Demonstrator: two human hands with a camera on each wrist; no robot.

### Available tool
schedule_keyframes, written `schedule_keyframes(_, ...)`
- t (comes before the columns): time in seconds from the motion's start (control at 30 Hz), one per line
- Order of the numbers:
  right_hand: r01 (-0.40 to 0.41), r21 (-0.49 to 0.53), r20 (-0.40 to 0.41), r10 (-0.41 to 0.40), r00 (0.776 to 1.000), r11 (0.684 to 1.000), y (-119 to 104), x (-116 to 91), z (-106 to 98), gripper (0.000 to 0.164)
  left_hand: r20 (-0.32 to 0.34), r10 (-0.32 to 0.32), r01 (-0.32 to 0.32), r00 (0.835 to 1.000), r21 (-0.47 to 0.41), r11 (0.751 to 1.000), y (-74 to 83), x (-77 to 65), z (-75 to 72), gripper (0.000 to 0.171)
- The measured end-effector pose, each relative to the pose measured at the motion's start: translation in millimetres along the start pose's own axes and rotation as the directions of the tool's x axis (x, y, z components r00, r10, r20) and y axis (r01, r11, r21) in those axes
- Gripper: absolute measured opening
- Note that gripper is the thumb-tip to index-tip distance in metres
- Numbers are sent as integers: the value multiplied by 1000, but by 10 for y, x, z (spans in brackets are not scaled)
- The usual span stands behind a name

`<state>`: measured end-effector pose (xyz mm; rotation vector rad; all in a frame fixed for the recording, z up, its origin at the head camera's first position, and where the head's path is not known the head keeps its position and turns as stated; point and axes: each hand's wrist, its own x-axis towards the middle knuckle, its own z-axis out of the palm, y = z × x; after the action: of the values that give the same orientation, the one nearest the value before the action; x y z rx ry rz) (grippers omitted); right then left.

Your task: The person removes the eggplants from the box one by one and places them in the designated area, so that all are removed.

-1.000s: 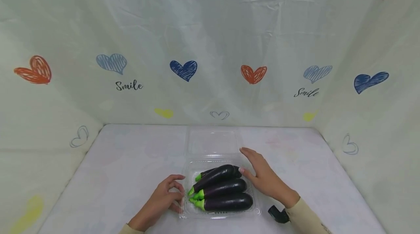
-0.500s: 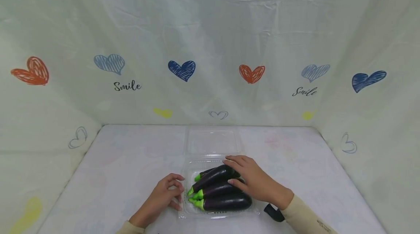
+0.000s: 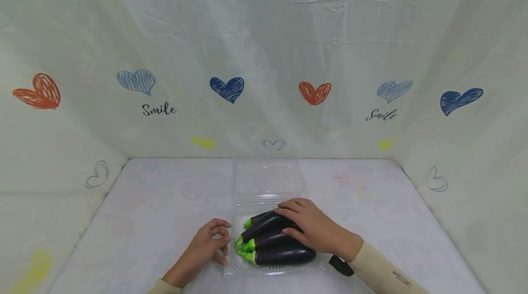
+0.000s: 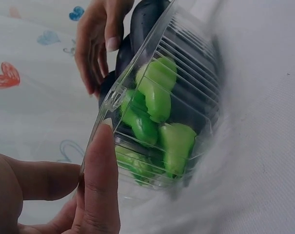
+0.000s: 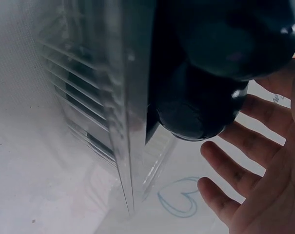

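Observation:
A clear plastic clamshell container stands on the table with its lid swung back. Several dark purple eggplants lie side by side in it, their green stems toward the left. My left hand pinches the container's left rim between thumb and finger, close up in the left wrist view. Over the eggplants' right ends lies my right hand, its fingers across the far side of an upper eggplant and its thumb on the near side. The right wrist view shows these fingers spread and loosely straight.
The white table reaches to a pale curtain with printed hearts at the back and sides. A small black object sits under my right wrist.
My right hand has moved left from the container's right edge onto the eggplants. The black object at the wrist shifted with it. My left hand has kept its place at the rim.

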<state>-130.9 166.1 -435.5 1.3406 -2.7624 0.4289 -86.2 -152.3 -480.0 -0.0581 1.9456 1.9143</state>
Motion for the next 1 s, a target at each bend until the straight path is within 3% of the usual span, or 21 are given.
schedule_keyframes(0.47, -11, -17, 2, 11, 1000, 1000, 27, 69, -19, 38, 8, 16, -16, 1000, -10, 1000, 8, -21, 6, 37)
schedule_keyframes(1.0, -51, 5, 30, 51, 998, 999, 38, 127, -20, 31, -18, -14, 14, 1000, -11, 1000, 3, -28, 32, 36)
